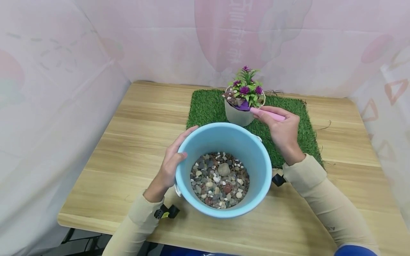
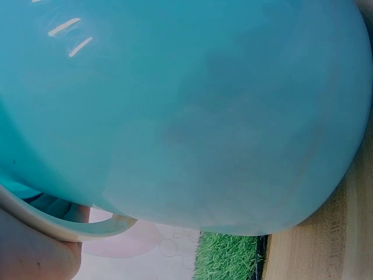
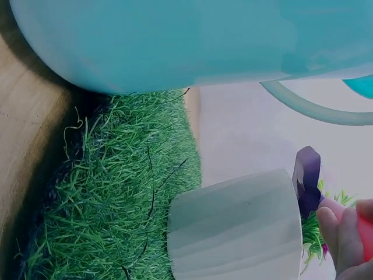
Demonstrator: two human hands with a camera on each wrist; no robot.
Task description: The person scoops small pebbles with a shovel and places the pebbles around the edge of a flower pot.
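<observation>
My left hand (image 1: 171, 163) grips the left rim of a light blue bucket (image 1: 264, 174), thumb over the edge. Pebbles (image 1: 221, 181) of mixed colours cover the bucket's bottom. In my right hand (image 1: 285, 129) is a small trowel with a pink handle (image 1: 272, 115) and purple blade (image 1: 243, 106); the blade is at the near rim of a white flowerpot (image 1: 238, 115). Some stones show by the blade, at the pot's top. A plant with purple flowers (image 1: 245, 89) stands in the pot. In the right wrist view the purple blade (image 3: 307, 181) rises beside the pot's rim.
A green artificial grass mat (image 1: 206, 108) lies under the pot, just beyond the bucket. Both rest on a wooden table (image 1: 128, 153). The bucket's white handle (image 3: 326, 114) hangs at its side. Printed pale cloth (image 1: 153, 49) hangs around the table.
</observation>
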